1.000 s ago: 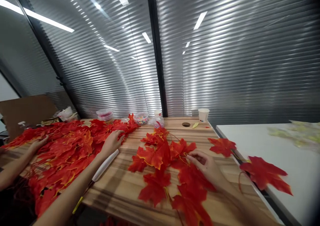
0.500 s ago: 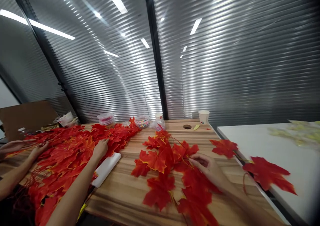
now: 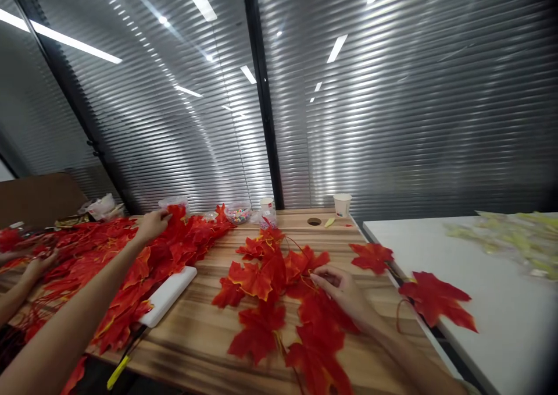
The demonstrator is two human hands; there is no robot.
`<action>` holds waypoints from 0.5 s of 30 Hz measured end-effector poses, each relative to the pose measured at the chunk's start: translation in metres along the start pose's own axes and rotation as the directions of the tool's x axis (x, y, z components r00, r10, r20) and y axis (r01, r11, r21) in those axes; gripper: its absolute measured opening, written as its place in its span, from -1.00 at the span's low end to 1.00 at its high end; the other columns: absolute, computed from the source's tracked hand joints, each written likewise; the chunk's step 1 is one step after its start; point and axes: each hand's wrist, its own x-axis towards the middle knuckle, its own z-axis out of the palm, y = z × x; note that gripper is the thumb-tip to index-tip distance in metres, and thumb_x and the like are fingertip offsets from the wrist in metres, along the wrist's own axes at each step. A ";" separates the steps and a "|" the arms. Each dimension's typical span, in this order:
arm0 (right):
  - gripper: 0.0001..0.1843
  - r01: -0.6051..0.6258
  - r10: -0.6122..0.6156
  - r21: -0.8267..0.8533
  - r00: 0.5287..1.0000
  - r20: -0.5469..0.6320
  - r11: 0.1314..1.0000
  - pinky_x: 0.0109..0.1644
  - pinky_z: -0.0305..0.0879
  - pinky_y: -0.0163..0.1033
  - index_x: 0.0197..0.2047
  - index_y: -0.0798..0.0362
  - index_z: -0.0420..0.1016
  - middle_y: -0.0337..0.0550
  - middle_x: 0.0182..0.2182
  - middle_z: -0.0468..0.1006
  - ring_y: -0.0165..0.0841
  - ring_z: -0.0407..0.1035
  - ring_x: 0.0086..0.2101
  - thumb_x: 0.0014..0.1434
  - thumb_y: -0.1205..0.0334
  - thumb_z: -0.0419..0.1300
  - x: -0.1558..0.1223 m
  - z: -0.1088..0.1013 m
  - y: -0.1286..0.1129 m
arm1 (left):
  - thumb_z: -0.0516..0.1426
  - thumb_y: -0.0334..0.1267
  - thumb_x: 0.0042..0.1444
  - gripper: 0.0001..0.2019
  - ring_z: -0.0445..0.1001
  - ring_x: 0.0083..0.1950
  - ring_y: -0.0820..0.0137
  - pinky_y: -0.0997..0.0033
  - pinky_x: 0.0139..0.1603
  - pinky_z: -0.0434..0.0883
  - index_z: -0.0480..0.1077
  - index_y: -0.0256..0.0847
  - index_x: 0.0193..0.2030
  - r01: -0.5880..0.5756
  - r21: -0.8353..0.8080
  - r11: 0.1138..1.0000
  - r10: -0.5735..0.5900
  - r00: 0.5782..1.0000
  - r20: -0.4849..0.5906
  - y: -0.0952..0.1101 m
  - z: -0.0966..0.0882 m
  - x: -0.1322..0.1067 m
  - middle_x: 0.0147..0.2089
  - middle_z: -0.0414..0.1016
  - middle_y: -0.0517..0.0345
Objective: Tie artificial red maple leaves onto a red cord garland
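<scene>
My left hand reaches over a wide heap of red artificial maple leaves, its fingers pinched at the edge of a red maple leaf on the heap's far side. Over a smaller group of strung leaves in the middle of the table, my right hand has thumb and finger closed on the thin leaf string. More red leaves hang toward the near edge below this hand. A single red leaf and another leaf lie farther right, joined by a string.
A co-worker's hand works at the heap's left end. A white slab-like object lies beside the heap. Paper cup and tub of colourful beads stand along the back. A white table adjoins on the right, bearing yellowish pieces.
My left hand has moved up and away across the heap, now at a leaf on its far side. The right hand keeps its pinch. The view has turned slightly right.
</scene>
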 end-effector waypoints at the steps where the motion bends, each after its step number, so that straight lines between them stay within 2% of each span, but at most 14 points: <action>1: -0.66 0.012 -0.012 0.004 1.000 0.002 1.000 -0.49 0.12 -0.37 -0.42 0.14 0.40 -0.18 -0.51 0.41 -0.44 0.23 -0.52 -0.04 -0.01 0.18 0.000 0.000 0.000 | -0.02 -0.23 0.10 -0.69 0.39 -0.27 0.32 0.44 -0.22 0.27 0.39 -0.46 -0.22 0.001 -0.002 1.000 -0.001 1.000 -0.025 0.006 -0.007 -0.005 -0.35 0.49 0.06; 3: -0.67 0.043 -0.043 0.003 0.999 0.005 0.999 -0.47 0.14 -0.36 -0.42 0.14 0.40 -0.17 -0.50 0.41 -0.43 0.24 -0.51 -0.03 0.00 0.17 0.001 0.000 0.001 | -0.09 -0.18 0.13 -0.63 0.38 -0.26 0.38 0.53 -0.21 0.26 0.36 -0.44 -0.14 -0.018 -0.017 1.000 0.017 0.997 -0.082 0.018 -0.018 -0.023 -0.28 0.49 0.12; 5: -0.68 0.071 -0.071 -0.004 0.997 0.013 0.997 -0.43 0.16 -0.34 -0.41 0.14 0.40 -0.16 -0.49 0.42 -0.41 0.25 -0.48 -0.01 0.01 0.16 0.002 0.000 0.001 | -0.15 -0.13 0.15 -0.58 0.37 -0.18 0.41 0.56 -0.12 0.25 0.30 -0.38 -0.04 -0.072 -0.029 0.997 0.068 0.988 -0.141 0.026 -0.024 -0.052 -0.18 0.48 0.20; 6: -0.69 0.079 -0.078 -0.007 0.997 0.019 0.997 -0.43 0.16 -0.34 -0.41 0.14 0.40 -0.16 -0.48 0.42 -0.41 0.25 -0.48 0.01 0.02 0.15 0.002 0.000 0.002 | -0.12 -0.10 0.13 -0.58 0.37 -0.17 0.39 0.53 -0.09 0.25 0.31 -0.33 -0.04 -0.160 -0.018 0.987 0.155 0.976 -0.153 0.029 -0.024 -0.070 -0.16 0.48 0.22; 7: -0.70 0.084 -0.084 -0.009 0.996 0.025 0.996 -0.43 0.16 -0.34 -0.40 0.13 0.40 -0.16 -0.48 0.42 -0.41 0.25 -0.48 0.02 0.03 0.14 0.001 0.000 0.002 | -0.09 -0.09 0.10 -0.61 0.39 -0.17 0.36 0.50 -0.09 0.26 0.36 -0.26 -0.07 -0.241 -0.003 0.970 0.239 0.964 -0.116 0.030 -0.023 -0.090 -0.16 0.49 0.22; 9: -0.72 0.096 -0.096 -0.011 0.995 0.038 0.995 -0.43 0.15 -0.34 -0.40 0.13 0.40 -0.16 -0.48 0.42 -0.42 0.25 -0.49 0.03 0.05 0.14 0.001 0.000 0.003 | -0.02 -0.10 0.04 -0.67 0.40 -0.10 0.28 0.45 -0.03 0.26 0.42 -0.10 -0.12 -0.375 -0.015 0.927 0.375 0.924 0.072 0.033 -0.016 -0.132 -0.10 0.49 0.22; 10: -0.73 0.102 -0.101 -0.014 0.994 0.041 0.995 -0.44 0.15 -0.34 -0.40 0.13 0.41 -0.17 -0.48 0.42 -0.42 0.25 -0.49 0.03 0.06 0.14 0.000 0.001 0.003 | 0.00 -0.12 0.04 -0.69 0.38 -0.04 0.25 0.43 0.02 0.23 0.42 -0.02 -0.09 -0.424 -0.043 0.905 0.421 0.876 0.235 0.034 -0.013 -0.152 -0.05 0.47 0.23; 11: -0.73 0.105 -0.104 -0.018 0.994 0.046 0.994 -0.44 0.15 -0.34 -0.40 0.13 0.41 -0.17 -0.48 0.42 -0.43 0.25 -0.50 0.03 0.07 0.14 0.000 0.001 0.004 | 0.00 -0.13 0.04 -0.71 0.39 -0.02 0.24 0.42 0.04 0.22 0.44 0.04 -0.12 -0.428 -0.066 0.901 0.424 0.841 0.336 0.036 -0.009 -0.171 -0.05 0.48 0.24; 13: -0.74 0.098 -0.097 -0.024 0.994 0.056 0.995 -0.45 0.15 -0.34 -0.40 0.14 0.41 -0.19 -0.49 0.42 -0.43 0.25 -0.51 0.02 0.07 0.15 -0.001 0.002 0.005 | 0.01 -0.13 0.06 -0.69 0.35 0.04 0.22 0.41 0.09 0.20 0.41 0.09 -0.06 -0.391 -0.122 0.912 0.401 0.790 0.464 0.043 -0.004 -0.202 0.02 0.43 0.26; 15: -0.74 0.089 -0.087 -0.035 0.994 0.059 0.995 -0.44 0.16 -0.34 -0.39 0.14 0.42 -0.18 -0.49 0.43 -0.43 0.26 -0.50 0.02 0.08 0.15 -0.002 0.002 0.005 | 0.01 -0.16 0.07 -0.70 0.37 0.03 0.25 0.46 0.05 0.24 0.39 0.13 -0.04 -0.367 -0.223 0.903 0.428 0.730 0.533 0.053 -0.001 -0.221 0.03 0.42 0.29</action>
